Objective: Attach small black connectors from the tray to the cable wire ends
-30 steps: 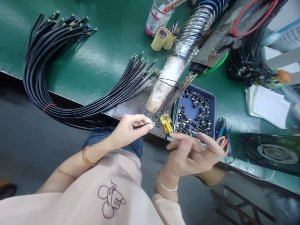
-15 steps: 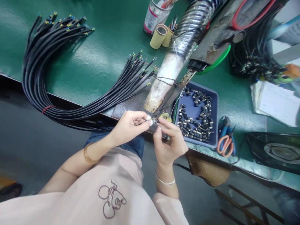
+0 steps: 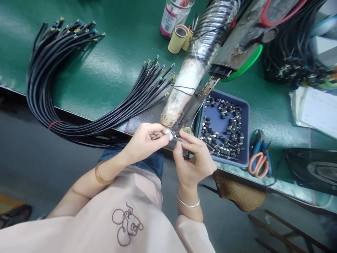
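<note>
My left hand is closed, its white-wrapped fingertips pinching a cable end mostly hidden by the fingers. Facing it, my right hand pinches a thin silvery solder wire between thumb and fingers, pointing at the left fingertips. Just above both hands ends the perforated metal barrel of a soldering iron, slanting down from the upper right; its tip lies close to the fingertips. A yellow clip is partly covered by my right fingers. Small metal detail between the hands is too fine to make out.
A bundle of black cables curves along the bench's left side. A wrapped hose hangs over the work spot. At right are a blue tray of small black connectors, pliers and papers. Cardboard tubes stand behind.
My right hand came in from beside the tray to my left fingertips and closed on the solder wire. My left hand stayed nearly in place. The view shifted slightly.
</note>
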`<state>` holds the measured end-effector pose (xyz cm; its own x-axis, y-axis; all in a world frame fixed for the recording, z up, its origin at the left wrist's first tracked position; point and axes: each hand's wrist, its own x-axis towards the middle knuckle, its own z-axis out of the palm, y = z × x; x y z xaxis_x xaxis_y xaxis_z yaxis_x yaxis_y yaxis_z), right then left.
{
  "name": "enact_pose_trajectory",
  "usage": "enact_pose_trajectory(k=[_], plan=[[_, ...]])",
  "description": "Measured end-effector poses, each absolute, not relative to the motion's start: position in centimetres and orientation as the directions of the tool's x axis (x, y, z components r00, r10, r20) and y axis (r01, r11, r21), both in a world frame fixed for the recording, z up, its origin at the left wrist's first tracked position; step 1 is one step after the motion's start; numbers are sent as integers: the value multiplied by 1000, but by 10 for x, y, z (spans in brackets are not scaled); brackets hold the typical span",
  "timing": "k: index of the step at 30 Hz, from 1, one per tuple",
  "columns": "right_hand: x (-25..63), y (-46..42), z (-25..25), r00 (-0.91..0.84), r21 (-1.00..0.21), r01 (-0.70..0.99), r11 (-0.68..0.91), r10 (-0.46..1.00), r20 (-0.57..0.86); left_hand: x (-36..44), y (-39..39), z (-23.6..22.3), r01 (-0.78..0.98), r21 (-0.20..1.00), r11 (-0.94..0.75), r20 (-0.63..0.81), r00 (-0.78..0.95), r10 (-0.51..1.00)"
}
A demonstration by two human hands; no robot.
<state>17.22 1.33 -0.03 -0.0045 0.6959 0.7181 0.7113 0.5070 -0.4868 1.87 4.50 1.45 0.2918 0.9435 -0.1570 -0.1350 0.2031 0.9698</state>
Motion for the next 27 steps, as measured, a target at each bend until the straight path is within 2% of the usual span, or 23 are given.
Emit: enact_pose_trajectory(k=[20,27], plan=[[174,9,8,-93,-456,734,503,740,667,13,47,18,-85,966,243,-198,358,913],[177,5,6,-47,-510,693,510,738,673,13,42,20,-18,987,162,-144,367,919]])
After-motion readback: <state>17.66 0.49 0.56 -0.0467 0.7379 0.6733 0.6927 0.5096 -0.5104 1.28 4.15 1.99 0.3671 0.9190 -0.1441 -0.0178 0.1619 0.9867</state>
